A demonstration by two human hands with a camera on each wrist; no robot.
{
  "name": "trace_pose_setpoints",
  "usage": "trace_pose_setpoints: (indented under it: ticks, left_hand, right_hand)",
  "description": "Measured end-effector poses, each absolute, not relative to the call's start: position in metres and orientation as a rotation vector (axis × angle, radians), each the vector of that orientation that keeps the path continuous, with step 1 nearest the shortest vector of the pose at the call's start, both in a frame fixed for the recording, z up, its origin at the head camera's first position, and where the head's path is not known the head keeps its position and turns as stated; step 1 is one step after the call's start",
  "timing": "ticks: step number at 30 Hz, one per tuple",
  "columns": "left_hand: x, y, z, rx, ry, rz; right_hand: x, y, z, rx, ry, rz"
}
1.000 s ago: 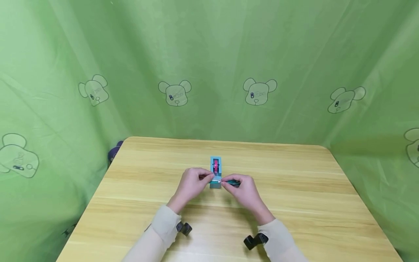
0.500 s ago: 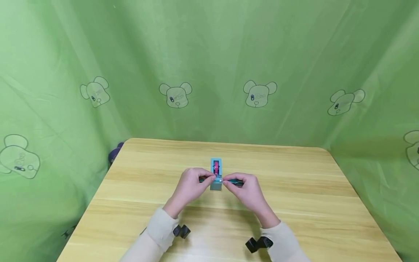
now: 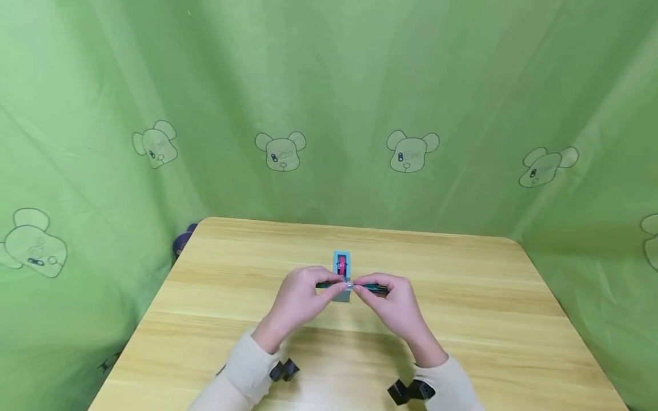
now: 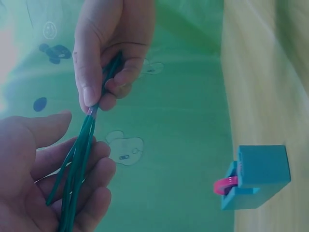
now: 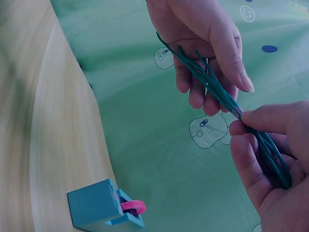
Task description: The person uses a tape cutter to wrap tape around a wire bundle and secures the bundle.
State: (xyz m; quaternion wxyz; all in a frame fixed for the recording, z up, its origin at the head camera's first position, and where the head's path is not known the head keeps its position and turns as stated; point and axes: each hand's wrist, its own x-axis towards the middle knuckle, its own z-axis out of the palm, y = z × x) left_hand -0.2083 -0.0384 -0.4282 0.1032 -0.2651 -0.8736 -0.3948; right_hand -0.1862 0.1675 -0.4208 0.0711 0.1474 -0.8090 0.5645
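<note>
A bundle of thin green wires (image 5: 212,79) is held in the air between both hands, with a small shiny band of tape (image 4: 91,111) around its middle. My right hand (image 3: 398,297) pinches the bundle at the band with thumb and fingertips, and one end of the wires runs back into that palm. My left hand (image 3: 303,297) supports the other end across its fingers; its thumb (image 5: 236,72) stands apart from the wires in the right wrist view. Just beyond the hands, a blue tape dispenser (image 4: 263,164) with a pink roll (image 4: 225,184) stands on the table, partly hidden in the head view.
The wooden table (image 3: 462,308) spreads out around the hands. A green curtain (image 3: 349,74) with bear-face prints hangs behind it and at both sides. Past the table's left edge a purple object (image 3: 181,242) shows.
The left fingertips have come closer to the right ones, and less of the shiny band shows between them. The right hand keeps its pinch; the dispenser stays put as the view shifts slightly.
</note>
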Motion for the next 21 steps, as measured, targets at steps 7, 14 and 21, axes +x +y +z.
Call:
trace_pose_setpoints:
  ticks: [7, 14, 21]
  left_hand:
    - [-0.202, -0.040, -0.420, -0.810, -2.569, -1.109]
    - [-0.196, -0.043, -0.412, -0.863, -2.498, -1.106]
    - [-0.191, -0.043, -0.406, -0.889, -2.447, -1.088]
  right_hand:
    - [-0.175, 0.162, -0.401, 0.455, -2.413, 1.673]
    - [-0.167, 0.160, -0.391, 0.501, -2.368, 1.640]
    - [-0.162, 0.159, -0.389, 0.566, -2.298, 1.601]
